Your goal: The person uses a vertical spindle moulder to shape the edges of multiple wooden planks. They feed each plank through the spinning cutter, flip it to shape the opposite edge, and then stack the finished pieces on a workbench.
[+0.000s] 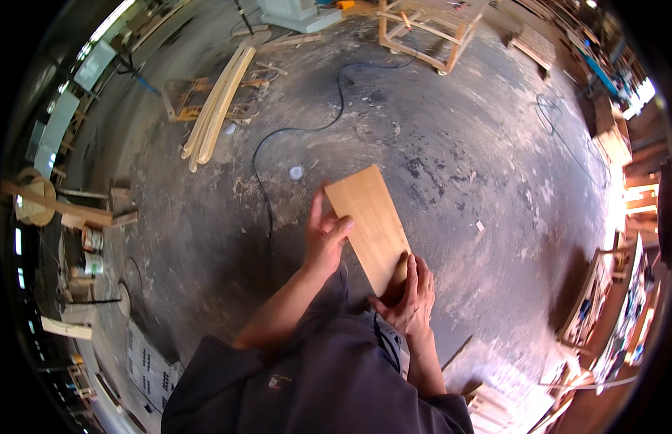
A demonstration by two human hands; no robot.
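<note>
A flat, light-coloured wooden board (372, 228) is held in front of my body, tilted with its far end leaning to the left. My left hand (326, 237) grips its left edge near the far end, thumb on the upper face and fingers going behind. At the near right corner my right hand (410, 298) is closed around the board, fingers along the right edge and thumb by the near end. The underside of the board is hidden.
Long curved wooden strips (219, 107) lie over a wooden frame at far left. A dark hose (287, 130) snakes across the worn floor toward a wheeled wooden cart (430, 36). Shelving with tools (603, 311) stands right; cans (92, 249) stand left.
</note>
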